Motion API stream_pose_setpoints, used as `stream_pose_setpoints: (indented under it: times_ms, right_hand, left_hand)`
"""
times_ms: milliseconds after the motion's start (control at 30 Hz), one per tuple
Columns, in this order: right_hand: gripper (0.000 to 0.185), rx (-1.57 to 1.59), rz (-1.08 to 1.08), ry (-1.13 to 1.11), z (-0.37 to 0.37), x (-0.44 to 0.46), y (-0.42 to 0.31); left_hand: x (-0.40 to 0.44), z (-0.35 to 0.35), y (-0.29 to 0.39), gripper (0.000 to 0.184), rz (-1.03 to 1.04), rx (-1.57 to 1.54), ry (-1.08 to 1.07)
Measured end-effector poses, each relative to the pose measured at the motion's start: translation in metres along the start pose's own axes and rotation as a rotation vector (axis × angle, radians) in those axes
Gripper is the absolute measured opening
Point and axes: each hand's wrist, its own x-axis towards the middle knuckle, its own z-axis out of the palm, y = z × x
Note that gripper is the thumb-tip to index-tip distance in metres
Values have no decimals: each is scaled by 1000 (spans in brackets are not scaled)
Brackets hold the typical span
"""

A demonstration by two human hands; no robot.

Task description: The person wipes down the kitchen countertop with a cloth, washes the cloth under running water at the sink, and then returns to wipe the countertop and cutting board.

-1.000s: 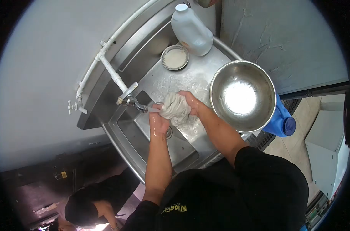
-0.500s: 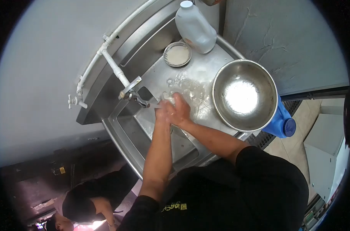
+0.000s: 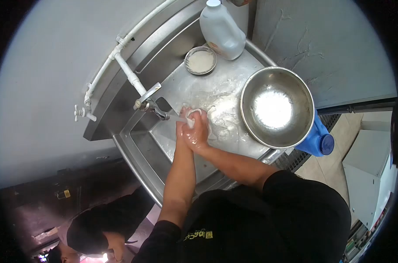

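Both my hands are pressed together round a wet white cloth (image 3: 191, 119), under the stream from the metal tap (image 3: 153, 108). My right hand (image 3: 197, 131) lies on top with its fingers wrapped over the cloth. Beneath and to the left, my left hand (image 3: 184, 120) is partly covered by the right one, its fingers curled against the cloth. Only small parts of the cloth show between the fingers. Water spreads over the steel drainboard (image 3: 234, 87) beside the sink basin (image 3: 153, 153).
A large steel bowl (image 3: 277, 108) stands right of my hands. Behind are a small dish of white stuff (image 3: 200, 60) and a plastic jug (image 3: 223, 33). A blue container (image 3: 315, 140) sits beyond the bowl. Another person (image 3: 105, 223) is at lower left.
The cloth, a loose bundle between my parted hands a second ago, is now squeezed small inside them. My right hand has moved left onto my left hand.
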Motion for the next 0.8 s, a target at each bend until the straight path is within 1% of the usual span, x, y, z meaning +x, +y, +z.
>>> stream_pose_setpoints:
  times_ms: [33, 100, 133, 167, 233, 267, 300, 367, 400, 467, 500, 533, 567, 600, 633, 667, 700, 733, 767, 800]
  right_hand:
    - [34, 2, -3, -3, -4, 3, -8]
    - [37, 160, 29, -63, -7, 14, -21]
    - [32, 231, -97, 37, 2, 24, -16]
    - [32, 237, -103, 40, 6, 36, -13]
    - [20, 126, -27, -120, 9, 56, 2]
    - [22, 65, -215, -21, 13, 60, 11]
    - [22, 67, -214, -17, 10, 67, 20]
    - [30, -151, -486, -221, -9, 80, 43]
    - [35, -384, -525, -314, -17, 86, 56]
    - [37, -630, -443, -324, -34, 88, 73]
    - [34, -713, -438, -210, -37, 84, 90]
    - [34, -720, -444, -205, -39, 83, 86]
    - [37, -783, -244, -300, -39, 82, 81]
    - [40, -841, -43, -395, -39, 82, 75]
    - [40, -849, -51, -402, -41, 84, 63]
    - [39, -535, -4, -449, -43, 90, 50]
    - [38, -220, 44, -487, -47, 94, 29]
    - [32, -177, -25, -427, -57, 87, -8]
    - [32, -184, -28, -433, -77, 82, -37]
    - [26, 4, -80, -419, -97, 79, -65]
  left_hand:
    - [2, 3, 1, 33, 4, 0, -1]
    - [4, 12, -3, 38, 0, -231, -25]
    - [-18, 55, -8, 34, 226, 151, 115]
    - [-15, 56, -5, 34, 231, 156, 109]
    - [-7, 55, -2, 33, 432, 422, 94]
    - [-6, 56, 1, 33, 434, 425, 95]
    - [-6, 64, 4, 32, 446, 636, 224]
    - [-6, 74, 3, 35, 450, 1046, 483]
    - [-8, 71, 5, 35, 447, 1042, 484]
    - [-11, 64, 18, 30, 551, 1682, 470]
    - [-11, 63, 19, 31, 598, 2002, 444]
    - [-18, 67, 12, 31, 605, 1995, 438]
    - [-31, 68, 1, 42, 679, 2142, 538]
    - [-40, 68, -7, 59, 752, 2282, 651]
    - [-40, 65, -10, 89, 748, 2228, 340]
    - [-41, 61, -23, 95, 655, 2161, 259]
    - [-48, 83, -42, 101, 567, 2091, 178]
    - [-47, 87, -50, 94, 663, 1892, 117]
    - [-45, 84, -47, 94, 664, 1882, 122]
    - [-39, 76, -38, 85, 653, 1813, 84]
